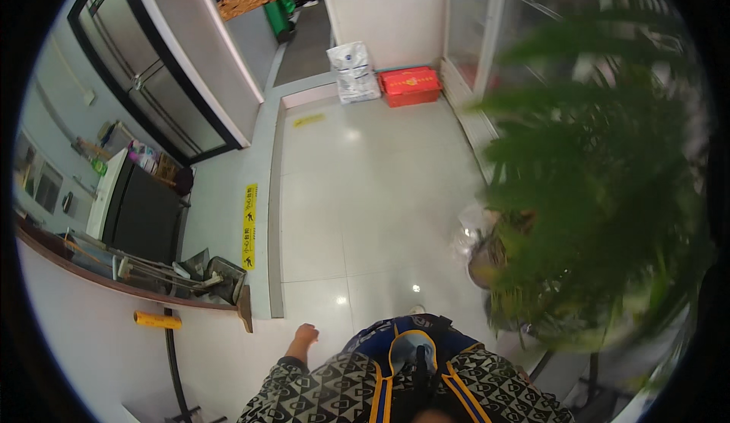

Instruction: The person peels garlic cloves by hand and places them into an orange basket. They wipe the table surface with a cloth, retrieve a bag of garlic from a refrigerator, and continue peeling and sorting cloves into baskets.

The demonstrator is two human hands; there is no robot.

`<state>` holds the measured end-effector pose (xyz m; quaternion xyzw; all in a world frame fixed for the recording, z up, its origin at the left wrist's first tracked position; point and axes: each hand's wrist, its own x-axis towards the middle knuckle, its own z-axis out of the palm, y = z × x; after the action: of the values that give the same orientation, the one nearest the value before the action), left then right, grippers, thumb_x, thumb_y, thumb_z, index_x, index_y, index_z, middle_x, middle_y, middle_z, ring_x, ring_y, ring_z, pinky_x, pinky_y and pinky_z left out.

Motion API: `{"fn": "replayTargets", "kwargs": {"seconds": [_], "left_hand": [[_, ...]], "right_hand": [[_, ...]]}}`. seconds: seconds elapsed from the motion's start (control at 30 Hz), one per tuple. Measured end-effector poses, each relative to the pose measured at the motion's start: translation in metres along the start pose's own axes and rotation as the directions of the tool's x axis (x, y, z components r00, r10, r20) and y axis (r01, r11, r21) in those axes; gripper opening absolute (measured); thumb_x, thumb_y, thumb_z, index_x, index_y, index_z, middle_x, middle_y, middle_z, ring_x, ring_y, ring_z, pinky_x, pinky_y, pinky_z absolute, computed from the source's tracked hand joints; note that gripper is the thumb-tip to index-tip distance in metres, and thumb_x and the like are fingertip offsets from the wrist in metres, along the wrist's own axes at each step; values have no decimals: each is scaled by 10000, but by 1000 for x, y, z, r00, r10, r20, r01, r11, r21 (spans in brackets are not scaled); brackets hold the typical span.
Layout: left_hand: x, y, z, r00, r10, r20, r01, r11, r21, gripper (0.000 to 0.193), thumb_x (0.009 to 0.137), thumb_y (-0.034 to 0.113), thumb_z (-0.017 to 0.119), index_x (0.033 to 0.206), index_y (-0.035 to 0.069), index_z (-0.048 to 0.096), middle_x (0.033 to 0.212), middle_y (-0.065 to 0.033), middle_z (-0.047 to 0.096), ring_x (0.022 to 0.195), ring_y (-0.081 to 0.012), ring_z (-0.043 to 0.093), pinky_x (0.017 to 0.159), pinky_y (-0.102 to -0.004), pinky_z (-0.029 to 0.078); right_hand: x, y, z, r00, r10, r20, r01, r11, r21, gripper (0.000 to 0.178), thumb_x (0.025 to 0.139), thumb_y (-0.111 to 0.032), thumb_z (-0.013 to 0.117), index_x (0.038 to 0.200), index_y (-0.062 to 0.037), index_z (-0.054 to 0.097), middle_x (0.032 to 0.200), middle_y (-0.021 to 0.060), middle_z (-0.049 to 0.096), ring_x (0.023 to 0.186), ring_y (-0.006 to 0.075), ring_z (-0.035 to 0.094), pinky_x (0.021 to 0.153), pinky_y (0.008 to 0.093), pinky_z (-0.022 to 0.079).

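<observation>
My left hand (306,335) hangs beside my body at the lower middle, with its fingers curled in and nothing seen in them. Pale floor tiles (395,195) lie below and ahead of it. I wear a patterned sleeve (285,389) and a blue apron (380,333) with yellow-edged straps. On the right my sleeve (502,381) shows, but my right hand does not. A large leafy green plant (585,172), blurred, fills that side close by.
A raised step (275,217) with a yellow warning strip (249,225) runs along the left. Beyond it stand a dark cabinet (144,210) and a dark-framed door (152,73). Dustpans (220,277) lean nearby. Ahead are a white sack (353,73), a red box (411,87) and a doorway.
</observation>
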<state>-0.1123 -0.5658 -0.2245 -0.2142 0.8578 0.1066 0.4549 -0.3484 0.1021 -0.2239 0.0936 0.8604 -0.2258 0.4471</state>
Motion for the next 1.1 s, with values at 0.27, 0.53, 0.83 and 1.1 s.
{"fn": "replayTargets", "kwargs": {"seconds": [0.27,0.53,0.83,1.1], "left_hand": [[51,4,12,941,-338,10,200,533,-822,234,725,257,671,863,69,681,916,-119,664,896,-276,629,786,-392,503],[181,-32,-164,991,-137,-3,105,771,-628,341,729,346,658,913,60,664,918,-133,665,925,-303,619,813,-398,486],[401,-183,-534,948,-300,-105,-102,25,-994,480,827,5,472,1300,-16,398,871,-227,633,660,-293,641,479,-393,519],[557,-105,-755,856,-98,-508,-505,56,-862,360,855,209,584,1149,8,539,847,-55,593,699,-174,627,535,-253,474]], "right_hand": [[209,-453,-74,535,-838,112,820,482,-309,262,873,-145,517,1071,2,607,1033,171,646,913,270,625,814,332,481],[338,-635,-89,712,-701,-50,659,691,-296,246,870,-225,516,920,-31,658,886,169,657,801,269,632,741,361,501],[440,-499,-83,957,-250,150,266,960,-94,129,787,-154,587,811,-38,639,743,135,606,653,255,580,557,404,431],[463,-593,-180,960,-277,30,188,724,664,186,851,-196,533,743,-45,546,682,87,503,579,224,474,544,359,401]]}}
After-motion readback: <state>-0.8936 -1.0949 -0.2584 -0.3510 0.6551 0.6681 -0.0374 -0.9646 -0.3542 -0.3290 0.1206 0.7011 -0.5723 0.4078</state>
